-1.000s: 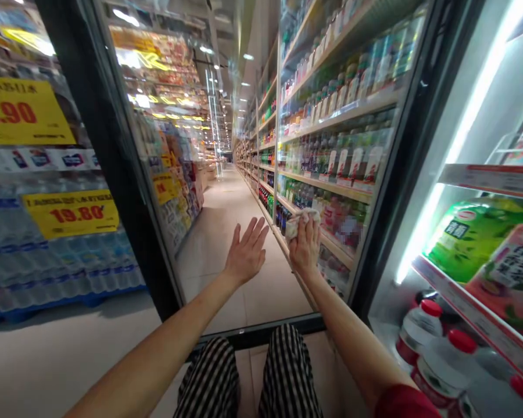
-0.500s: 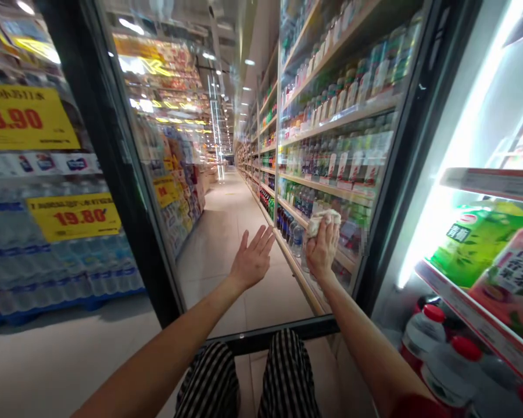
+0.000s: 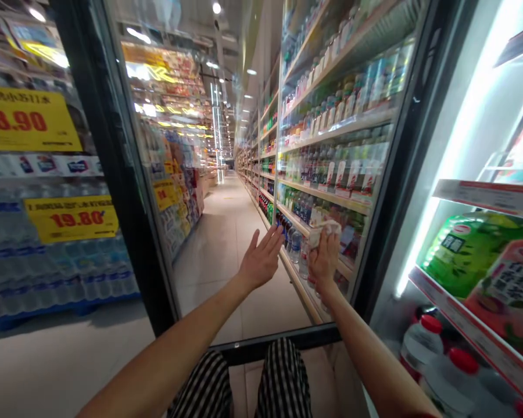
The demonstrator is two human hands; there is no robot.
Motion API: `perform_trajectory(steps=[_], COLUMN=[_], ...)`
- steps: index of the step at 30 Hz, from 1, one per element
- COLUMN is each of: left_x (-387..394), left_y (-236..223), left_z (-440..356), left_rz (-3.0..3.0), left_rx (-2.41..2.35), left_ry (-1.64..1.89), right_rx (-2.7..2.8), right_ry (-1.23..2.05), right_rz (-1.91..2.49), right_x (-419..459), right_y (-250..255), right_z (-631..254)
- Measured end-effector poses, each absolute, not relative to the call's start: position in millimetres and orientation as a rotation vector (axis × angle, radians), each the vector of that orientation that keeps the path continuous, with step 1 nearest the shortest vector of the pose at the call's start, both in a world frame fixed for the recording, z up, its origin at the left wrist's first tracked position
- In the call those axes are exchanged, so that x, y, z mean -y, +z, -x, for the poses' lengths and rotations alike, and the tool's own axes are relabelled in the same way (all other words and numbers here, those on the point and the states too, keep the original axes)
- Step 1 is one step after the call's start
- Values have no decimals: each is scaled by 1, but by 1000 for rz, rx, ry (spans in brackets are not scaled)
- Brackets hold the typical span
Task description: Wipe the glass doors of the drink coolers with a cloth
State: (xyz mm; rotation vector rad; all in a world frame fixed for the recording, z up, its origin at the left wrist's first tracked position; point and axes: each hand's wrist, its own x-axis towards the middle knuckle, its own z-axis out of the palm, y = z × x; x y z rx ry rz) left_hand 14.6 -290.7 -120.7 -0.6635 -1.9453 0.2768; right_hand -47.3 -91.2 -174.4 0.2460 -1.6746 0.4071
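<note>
A glass door (image 3: 218, 273) with a black frame (image 3: 113, 157) stands in front of me, and an aisle shows in its pane. My right hand (image 3: 325, 261) presses a pale crumpled cloth (image 3: 317, 235) against the lower right part of the pane, its fingers lying over the cloth. To the left of it, my left hand (image 3: 261, 260) is stretched out at the glass with its fingers extended and nothing in it. Whether its palm touches the pane, I cannot tell.
At my right, lit cooler shelves (image 3: 483, 194) bear a green drink pouch (image 3: 451, 249), a pink pouch (image 3: 512, 290) and red-capped bottles (image 3: 422, 342). Yellow price signs (image 3: 72, 219) hang before packs of water bottles (image 3: 70, 261) at the left. My knees (image 3: 283, 377) are near the door's bottom.
My left hand has shifted slightly right, closer to the right hand. The right hand and cloth sit slightly lower in view. The camera view has shifted a little.
</note>
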Motion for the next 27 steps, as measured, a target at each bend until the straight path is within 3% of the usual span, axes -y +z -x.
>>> perform_trajectory(steps=[4, 10, 15, 18, 22, 27], left_x=[291, 286, 298, 309, 314, 325], left_y=[-117, -119, -124, -130, -134, -135], left_z=[-13, -14, -21, -24, -25, -30], left_rz=[676, 665, 643, 646, 636, 561], left_rx=[1938, 1952, 1954, 1953, 1969, 2007], left_ry=[277, 253, 253, 282, 284, 236], right_rx=[1744, 1652, 1731, 1677, 1607, 1702], right_ry=[348, 509, 628, 712, 722, 367], right_rz=[-271, -37, 50, 122, 110, -408], right_x=[71, 16, 4, 16, 61, 134], right_y=[-208, -148, -207, -218, -167, -156], right_z=[48, 80, 63, 59, 65, 43])
